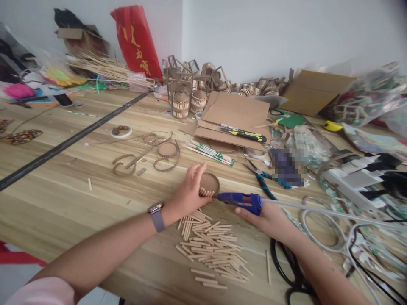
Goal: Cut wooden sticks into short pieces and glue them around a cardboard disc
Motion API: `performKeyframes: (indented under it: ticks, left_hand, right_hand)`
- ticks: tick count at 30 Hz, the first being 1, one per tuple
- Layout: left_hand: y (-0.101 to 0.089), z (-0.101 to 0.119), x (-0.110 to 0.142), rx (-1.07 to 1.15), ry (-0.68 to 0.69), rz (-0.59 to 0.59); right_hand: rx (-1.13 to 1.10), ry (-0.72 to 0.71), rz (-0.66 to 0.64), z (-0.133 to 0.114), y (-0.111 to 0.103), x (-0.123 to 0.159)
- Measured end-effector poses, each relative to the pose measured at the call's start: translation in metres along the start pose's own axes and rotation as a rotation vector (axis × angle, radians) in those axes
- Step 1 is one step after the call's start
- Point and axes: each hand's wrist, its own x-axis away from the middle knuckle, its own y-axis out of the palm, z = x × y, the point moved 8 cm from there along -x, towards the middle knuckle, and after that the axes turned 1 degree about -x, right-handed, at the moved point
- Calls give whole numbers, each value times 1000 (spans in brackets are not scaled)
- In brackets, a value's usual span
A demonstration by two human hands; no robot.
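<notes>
My left hand [190, 190] holds a round cardboard disc [210, 183] by its edge, thumb on the near side and fingers on the far side. A corrugated rim runs round the disc, and short wooden sticks stand along its near inner edge. In my right hand [270, 218] is a blue hot glue gun [243, 202], its nozzle touching or almost touching the disc's near right rim. A white glue stick [286, 203] sticks out of its back. Just below both hands lies a loose pile of short wooden sticks [213, 248].
Pliers [261, 176] and black-handled scissors [294, 271] lie near my right arm. Beyond are cardboard sheets [237, 112] with utility knives [243, 133], finished small wooden buckets [181, 105] and curled strips [127, 164]. A power strip [351, 180] and cables crowd the right. A dark metal bar [76, 137] crosses the left.
</notes>
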Motion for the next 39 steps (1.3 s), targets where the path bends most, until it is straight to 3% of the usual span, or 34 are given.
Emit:
performKeyframes:
  ticks: [18,31,35,37,39]
  left_hand:
    - [1,-1,0,-37,5,3]
    - [1,-2,0,-45,8,8]
    - [-1,-1,-1,-34,18,9]
    - [-1,0,-1,-26,16,8]
    - [-1,0,-1,-18,11,6]
  right_hand:
    - [-6,-15,-18,1,3,-1]
    - [-118,67,-4,9,4,-2]
    - [-242,182,130,24,-3,-2]
    - [-420,288,178,34,-2,-2]
    - [-666,369,142,39,7,-4]
